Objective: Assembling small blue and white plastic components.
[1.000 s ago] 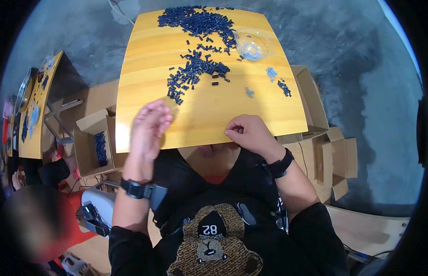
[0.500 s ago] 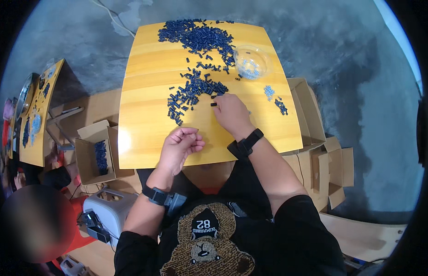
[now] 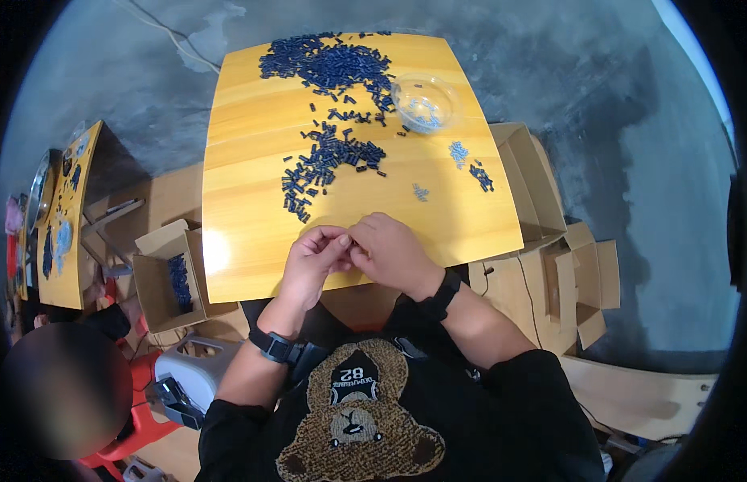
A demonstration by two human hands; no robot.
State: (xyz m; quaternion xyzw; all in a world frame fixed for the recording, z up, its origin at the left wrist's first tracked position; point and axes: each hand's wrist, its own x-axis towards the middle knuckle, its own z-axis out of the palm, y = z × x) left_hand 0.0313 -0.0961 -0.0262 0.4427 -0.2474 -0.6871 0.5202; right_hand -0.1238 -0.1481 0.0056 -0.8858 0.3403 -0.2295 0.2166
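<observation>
My left hand (image 3: 311, 261) and my right hand (image 3: 393, 255) meet fingertip to fingertip over the near edge of the yellow wooden table (image 3: 253, 177). Both are closed in a pinch; whatever lies between the fingers is too small and too covered to make out. Beyond them spreads a loose pile of small black cylindrical pieces (image 3: 329, 157), with a bigger heap of the same pieces (image 3: 333, 64) at the far edge. Some tiny pale pieces (image 3: 420, 192) lie just past my right hand.
A clear round bowl (image 3: 450, 104) holds pale bits. Right of it sit a pale cluster (image 3: 459, 153) and a dark cluster (image 3: 482, 177). Open cardboard boxes stand at the right (image 3: 582, 277) and left (image 3: 153, 269). Another person (image 3: 68, 390) is at lower left, near a second table (image 3: 72, 233).
My right hand has come back from the edge of the black pile to my left hand, uncovering the tiny pale pieces. The left fingers have closed further. The whole view has shifted slightly.
</observation>
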